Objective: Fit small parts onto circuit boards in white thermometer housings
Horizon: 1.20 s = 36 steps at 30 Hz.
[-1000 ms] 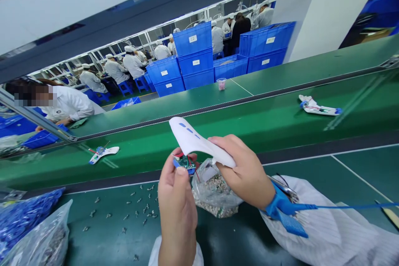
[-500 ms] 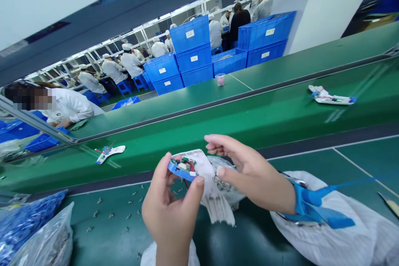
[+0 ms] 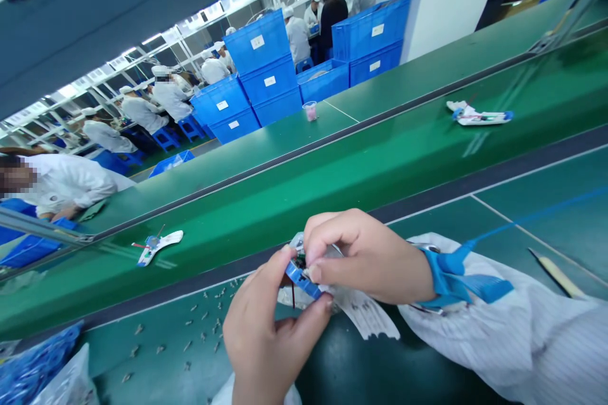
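I find the left hand (image 3: 266,335) partly closed, thumb and fingers pinching the edges of a blue housing (image 3: 304,281) that sits tilted in front of the body, above the desk (image 3: 351,367). Inside that housing I note a dark circuit board (image 3: 300,261), mostly covered by fingers, and a red wire (image 3: 293,296) hanging beneath it. The right hand (image 3: 363,259) has its thumb and forefinger drawn nearly together at the open face of the housing; I cannot tell whether anything small is caught between the tips. A white shell (image 3: 373,316) projects from beneath both hands, its ribbed end pointing to the lower right; its other end is hidden from me. A clear bag (image 3: 285,297) shows in part behind the left fingertips. A blue strap (image 3: 449,275) encircles the right wrist, its cord running off to the right. Small metal parts (image 3: 160,349) lie scattered on the desk left of the hands, with blue pieces (image 3: 42,361) and a plastic bag (image 3: 71,385) in the near left corner. A tool with a pale handle (image 3: 558,273) lies to the right. On the green belt (image 3: 266,209) I record two white assemblies well apart, one at the left (image 3: 162,245), one at the right (image 3: 482,116). A cup with pink contents (image 3: 310,111) stands on the ledge beyond, before stacked blue crates (image 3: 270,83).
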Each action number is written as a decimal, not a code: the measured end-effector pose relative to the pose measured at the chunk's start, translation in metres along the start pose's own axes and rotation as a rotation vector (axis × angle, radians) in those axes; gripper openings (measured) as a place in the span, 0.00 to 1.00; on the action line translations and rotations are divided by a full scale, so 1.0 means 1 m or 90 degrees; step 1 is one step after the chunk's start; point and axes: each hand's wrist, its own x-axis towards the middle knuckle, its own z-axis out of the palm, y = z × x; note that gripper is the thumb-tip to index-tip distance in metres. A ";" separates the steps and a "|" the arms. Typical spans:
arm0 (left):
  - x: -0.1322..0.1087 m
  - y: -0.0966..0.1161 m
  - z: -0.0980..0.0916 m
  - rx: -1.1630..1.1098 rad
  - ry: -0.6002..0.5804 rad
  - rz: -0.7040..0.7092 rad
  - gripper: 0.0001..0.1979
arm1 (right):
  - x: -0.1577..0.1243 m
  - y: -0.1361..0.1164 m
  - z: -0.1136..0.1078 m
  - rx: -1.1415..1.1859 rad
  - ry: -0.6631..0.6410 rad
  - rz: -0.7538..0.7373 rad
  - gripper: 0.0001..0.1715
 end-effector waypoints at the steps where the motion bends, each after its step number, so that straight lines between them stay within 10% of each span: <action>1: -0.001 -0.001 0.000 -0.037 0.007 -0.028 0.22 | 0.001 0.001 -0.002 0.016 -0.006 -0.005 0.07; 8: -0.003 -0.001 -0.001 -0.315 0.103 -0.216 0.27 | 0.008 0.000 -0.027 -0.148 -0.021 0.002 0.09; 13: -0.003 -0.007 -0.004 -0.406 0.072 -0.194 0.30 | 0.004 -0.005 -0.037 -0.361 -0.093 -0.034 0.10; 26: -0.001 -0.008 -0.005 -0.274 0.003 -0.005 0.27 | -0.003 0.001 -0.009 -0.242 -0.203 -0.181 0.07; 36: -0.007 -0.007 -0.003 -0.272 0.044 -0.120 0.27 | -0.001 -0.002 -0.011 -0.085 -0.157 -0.041 0.04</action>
